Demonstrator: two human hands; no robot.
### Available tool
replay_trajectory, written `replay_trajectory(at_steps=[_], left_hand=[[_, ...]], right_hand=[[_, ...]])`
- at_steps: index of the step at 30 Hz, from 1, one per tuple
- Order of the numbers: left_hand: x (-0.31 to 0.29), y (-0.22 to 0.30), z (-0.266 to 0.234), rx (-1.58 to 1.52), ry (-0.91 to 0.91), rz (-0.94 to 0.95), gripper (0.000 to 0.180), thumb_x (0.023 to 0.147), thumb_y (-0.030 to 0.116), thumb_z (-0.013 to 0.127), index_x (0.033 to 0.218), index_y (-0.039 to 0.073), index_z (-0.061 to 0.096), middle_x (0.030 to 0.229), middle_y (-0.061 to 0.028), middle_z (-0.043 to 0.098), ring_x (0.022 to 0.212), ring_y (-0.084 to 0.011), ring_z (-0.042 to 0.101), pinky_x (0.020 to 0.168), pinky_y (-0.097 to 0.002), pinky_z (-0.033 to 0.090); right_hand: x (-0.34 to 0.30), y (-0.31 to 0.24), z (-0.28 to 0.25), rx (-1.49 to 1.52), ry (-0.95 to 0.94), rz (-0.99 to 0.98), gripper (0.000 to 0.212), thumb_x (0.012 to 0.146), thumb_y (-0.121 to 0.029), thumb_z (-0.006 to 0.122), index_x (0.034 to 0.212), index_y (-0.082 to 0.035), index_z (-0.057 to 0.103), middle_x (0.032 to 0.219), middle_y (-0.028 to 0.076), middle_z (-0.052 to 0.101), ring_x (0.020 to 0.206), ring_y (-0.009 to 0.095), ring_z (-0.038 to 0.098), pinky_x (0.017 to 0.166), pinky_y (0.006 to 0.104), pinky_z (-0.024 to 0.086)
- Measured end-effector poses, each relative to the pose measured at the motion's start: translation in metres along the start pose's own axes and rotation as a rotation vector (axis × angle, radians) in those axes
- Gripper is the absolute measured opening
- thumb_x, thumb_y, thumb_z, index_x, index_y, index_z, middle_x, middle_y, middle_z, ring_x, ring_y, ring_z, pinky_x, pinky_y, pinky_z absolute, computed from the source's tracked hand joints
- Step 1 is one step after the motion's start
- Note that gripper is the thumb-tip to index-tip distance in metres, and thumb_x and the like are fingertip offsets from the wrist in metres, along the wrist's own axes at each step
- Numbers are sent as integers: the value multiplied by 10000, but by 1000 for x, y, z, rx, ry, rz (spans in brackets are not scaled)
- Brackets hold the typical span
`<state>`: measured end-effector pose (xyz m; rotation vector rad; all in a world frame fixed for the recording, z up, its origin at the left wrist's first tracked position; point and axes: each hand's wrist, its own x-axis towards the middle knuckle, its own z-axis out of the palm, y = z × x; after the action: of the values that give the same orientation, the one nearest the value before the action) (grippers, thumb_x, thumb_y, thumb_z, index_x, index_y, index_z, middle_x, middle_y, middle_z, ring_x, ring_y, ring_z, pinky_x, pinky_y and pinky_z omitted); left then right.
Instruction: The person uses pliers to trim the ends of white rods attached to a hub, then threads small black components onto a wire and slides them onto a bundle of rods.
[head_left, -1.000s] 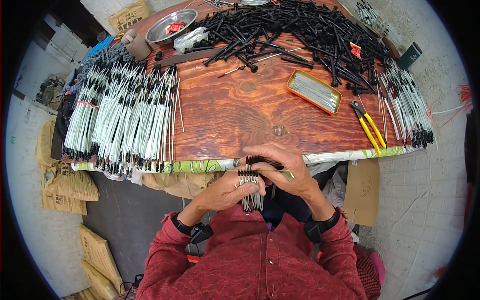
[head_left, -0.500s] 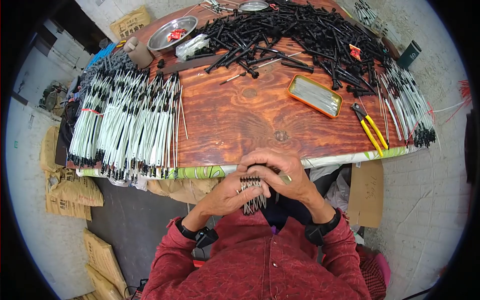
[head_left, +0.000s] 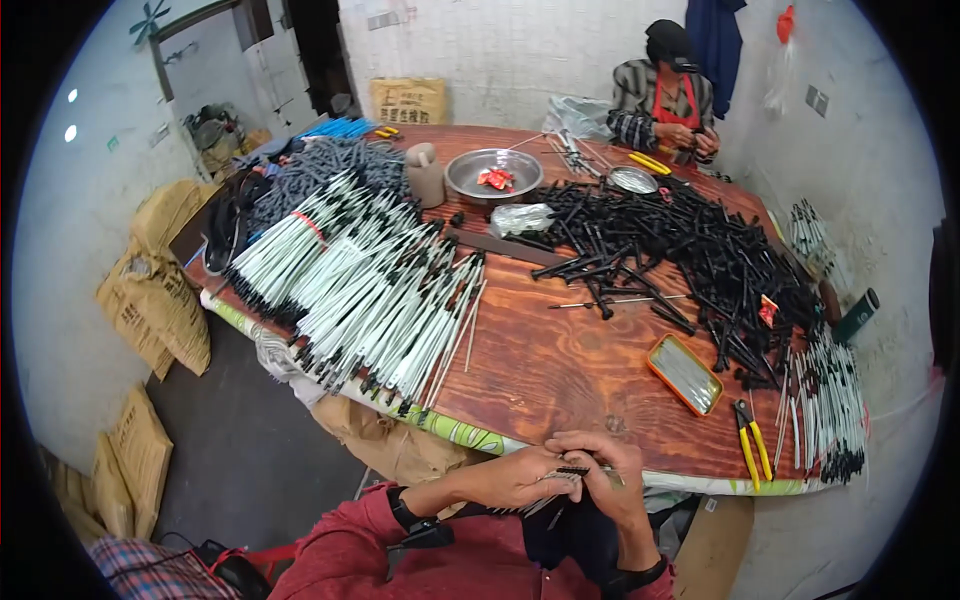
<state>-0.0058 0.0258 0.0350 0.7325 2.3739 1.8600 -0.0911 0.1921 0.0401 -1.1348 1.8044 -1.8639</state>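
Currently, a small bundle of thin rods (head_left: 572,471) with black ends is gripped by the left hand (head_left: 530,478) at six o'clock, close to the near edge of the tabletop (head_left: 560,385). The right hand (head_left: 614,478) is placed close against the left one, with its fingers curled beside the same bundle; whether something is also pinched by it cannot be told, because the view is partly covered. On the tabletop, a wide heap of white rods (head_left: 385,305) with black tips is laid at nine o'clock, and a smaller group of similar rods (head_left: 832,405) is laid at four o'clock. Pliers (head_left: 747,452) with yellow handles are kept near this group, at about five o'clock, and near them an orange-rimmed tin (head_left: 673,391) is seen, filled with thin pale strips. Toward two o'clock, long black parts (head_left: 700,250) are piled up. At eleven o'clock, red packets (head_left: 497,179) are contained in a metal bowl (head_left: 463,176). At one o'clock, another person (head_left: 678,110) is seen beyond the tabletop
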Motion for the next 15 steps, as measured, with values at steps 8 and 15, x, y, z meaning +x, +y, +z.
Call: replay_trajectory(at_steps=[8,15], left_hand=[[4,-9,1,-53,43,11,257,1021,205,499,1002,10,666,966,-107,668,902,-242,627,817,-343,481],[1,-4,7,-79,117,24,226,1005,181,520,985,0,653,961,-115,664,925,-265,629,842,-359,483]], right_hand=[[13,-1,-4,-78,-8,-85,143,831,45,637,955,33,706,1008,155,733,974,266,703,865,344,539],[12,-1,-4,-115,-34,-182,149,853,-43,626,951,35,709,1008,146,734,957,290,703,870,374,531]])
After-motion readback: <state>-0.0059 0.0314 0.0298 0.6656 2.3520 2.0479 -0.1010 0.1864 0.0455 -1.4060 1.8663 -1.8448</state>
